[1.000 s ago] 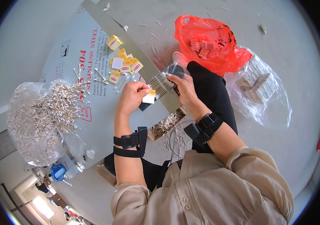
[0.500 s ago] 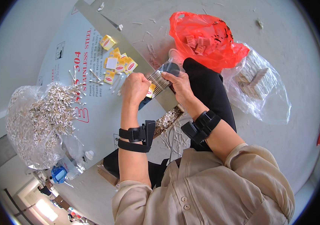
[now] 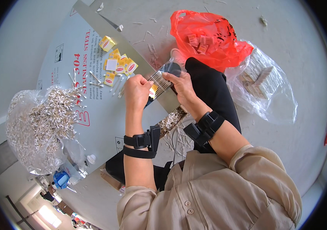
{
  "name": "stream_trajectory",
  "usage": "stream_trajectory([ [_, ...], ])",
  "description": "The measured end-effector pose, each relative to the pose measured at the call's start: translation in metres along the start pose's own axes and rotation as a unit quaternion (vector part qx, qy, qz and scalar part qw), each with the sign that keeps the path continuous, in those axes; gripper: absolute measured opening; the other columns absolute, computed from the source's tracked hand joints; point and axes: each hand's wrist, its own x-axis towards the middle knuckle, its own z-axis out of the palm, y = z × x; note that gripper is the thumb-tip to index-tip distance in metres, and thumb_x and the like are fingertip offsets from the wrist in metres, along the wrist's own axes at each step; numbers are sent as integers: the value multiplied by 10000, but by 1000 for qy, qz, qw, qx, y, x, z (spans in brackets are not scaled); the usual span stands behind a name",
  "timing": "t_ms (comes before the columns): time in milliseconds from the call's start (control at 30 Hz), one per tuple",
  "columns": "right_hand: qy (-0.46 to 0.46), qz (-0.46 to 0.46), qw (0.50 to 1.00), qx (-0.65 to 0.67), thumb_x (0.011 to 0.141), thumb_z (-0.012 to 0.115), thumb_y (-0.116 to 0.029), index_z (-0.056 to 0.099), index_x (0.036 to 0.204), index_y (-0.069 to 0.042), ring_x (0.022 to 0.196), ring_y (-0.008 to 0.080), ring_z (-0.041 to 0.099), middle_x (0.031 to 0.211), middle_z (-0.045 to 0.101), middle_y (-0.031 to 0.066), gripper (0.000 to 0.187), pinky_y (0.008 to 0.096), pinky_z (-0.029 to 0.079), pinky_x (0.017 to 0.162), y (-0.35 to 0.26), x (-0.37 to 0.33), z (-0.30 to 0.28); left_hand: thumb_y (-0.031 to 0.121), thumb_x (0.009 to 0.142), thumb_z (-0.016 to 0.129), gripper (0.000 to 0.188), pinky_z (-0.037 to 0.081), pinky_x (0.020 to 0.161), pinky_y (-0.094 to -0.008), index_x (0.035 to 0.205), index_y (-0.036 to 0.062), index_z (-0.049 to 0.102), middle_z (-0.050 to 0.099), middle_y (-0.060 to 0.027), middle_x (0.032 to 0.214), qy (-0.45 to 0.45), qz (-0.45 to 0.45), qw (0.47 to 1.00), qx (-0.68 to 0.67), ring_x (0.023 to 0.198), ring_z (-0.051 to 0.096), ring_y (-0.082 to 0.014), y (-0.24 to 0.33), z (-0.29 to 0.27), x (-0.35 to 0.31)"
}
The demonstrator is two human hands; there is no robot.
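A clear plastic packet of cotton swabs [image 3: 159,81] lies between my hands over the table's edge, its white swabs side by side. My right hand [image 3: 182,87] grips the packet from the right, thumb on top. My left hand [image 3: 135,92] is closed at the packet's left edge, thumb and fingers pinched together; its fingertips are partly hidden. A yellow card [image 3: 153,91] shows at the packet's lower end, beside my left fingers. Beyond my left hand, several yellow-and-white cards [image 3: 120,65] lie in a loose heap with a few loose swabs [image 3: 118,83] near them.
A large clear bag of loose swabs [image 3: 54,115] spills onto the film-covered table [image 3: 102,115] at left. A box of swabs [image 3: 172,119] sits below my hands. On the floor at right are a red plastic bag [image 3: 224,50] and a clear bag of white packs [image 3: 261,76].
My left hand has shifted slightly, its thumb and fingers now extending further toward the packet. My right hand keeps its grip and has moved a little to the left.
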Motion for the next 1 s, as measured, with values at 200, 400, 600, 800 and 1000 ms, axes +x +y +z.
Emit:
stream_trajectory([
  [200, -4, -10, 1000, 1, 811, 705, -65, 687, 836, -30, 683, 84, 578, 768, 651, -4, 47, 248, 458, 647, 0, 0, 0, 125, 811, 721, 210, 434, 500, -307, 741, -35, 605, 608, -95, 593, 22, -23, 999, -40, 515, 548, -153, 0, 2, -3],
  [400, 4, -2, 1000, 0, 811, 708, -69, 686, 830, -35, 676, 86, 569, 759, 643, -5, 44, 250, 458, 646, -1, -1, 1, 65, 784, 711, 157, 468, 536, -308, 824, -33, 594, 640, -112, 645, 34, -64, 990, -118, 536, 590, -173, -9, 2, -15],
  [600, 4, -9, 1000, -4, 808, 712, -66, 687, 829, -37, 690, 82, 565, 762, 642, -8, 43, 255, 457, 659, -2, -2, 1, -35, 746, 702, 149, 484, 555, -283, 834, -18, 582, 638, -90, 661, 53, -45, 991, -112, 558, 600, -149, -5, 8, -20],
  [800, 5, 1, 1000, 0, 809, 715, -68, 686, 833, -37, 680, 80, 563, 761, 640, -11, 48, 248, 456, 646, -3, -2, 1, -66, 766, 686, 164, 454, 504, -231, 859, -13, 561, 620, -58, 671, 23, -1, 996, -86, 541, 568, -94, 4, 9, -13],
  [1000, 1, -8, 1000, 7, 806, 720, -72, 684, 832, -42, 682, 74, 561, 765, 638, -14, 53, 246, 454, 638, 0, -1, 0, -34, 745, 723, 212, 447, 521, -282, 852, 7, 545, 575, -53, 624, 19, 9, 999, -50, 542, 528, -117, 13, 7, -10],
])
